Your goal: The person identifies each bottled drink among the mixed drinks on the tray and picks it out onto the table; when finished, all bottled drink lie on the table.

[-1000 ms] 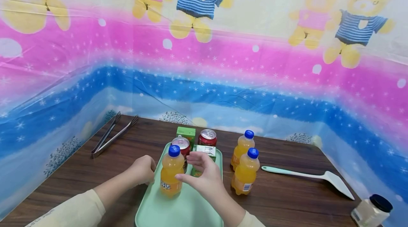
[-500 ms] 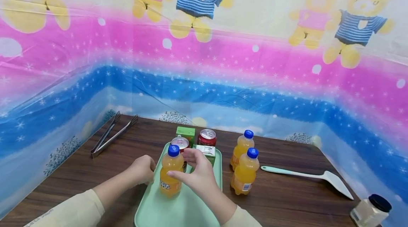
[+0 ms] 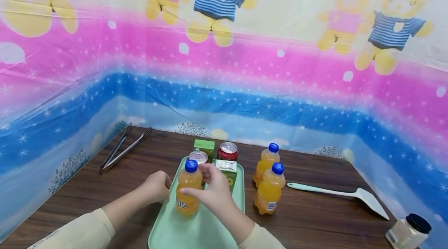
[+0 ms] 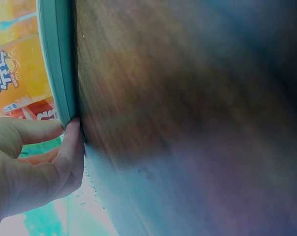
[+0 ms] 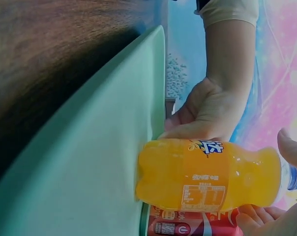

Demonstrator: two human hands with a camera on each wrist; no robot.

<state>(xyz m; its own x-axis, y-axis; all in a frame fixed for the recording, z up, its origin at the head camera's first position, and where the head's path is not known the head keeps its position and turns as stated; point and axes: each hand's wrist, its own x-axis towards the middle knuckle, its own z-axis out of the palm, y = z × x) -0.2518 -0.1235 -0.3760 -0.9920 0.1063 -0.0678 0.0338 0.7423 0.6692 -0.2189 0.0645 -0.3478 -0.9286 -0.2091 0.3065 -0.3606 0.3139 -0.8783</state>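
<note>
An orange soda bottle (image 3: 188,192) with a blue cap stands upright on the light green tray (image 3: 164,233). My left hand (image 3: 157,187) pinches the tray's left rim; in the left wrist view, the thumb and forefinger meet at the green edge (image 4: 57,59). My right hand (image 3: 217,188) is curved around the bottle's upper part, thumb in front and fingers behind. In the right wrist view, its thumb (image 5: 292,151) stands slightly off the bottle's shoulder. Behind the bottle are a red soda can (image 3: 198,157) and a green drink carton (image 3: 227,169), both partly hidden.
Another carton (image 3: 204,147) and red can (image 3: 228,150) stand at the tray's far end. Two orange soda bottles (image 3: 268,192) stand right of the tray. A spatula (image 3: 336,191) and a black-lidded jar (image 3: 408,231) lie farther right. Metal tongs (image 3: 122,152) lie at the back left.
My right hand has moved left, its thumb passing across the front of the orange bottle and uncovering more of the near carton. The left hand and the bottle stay in place.
</note>
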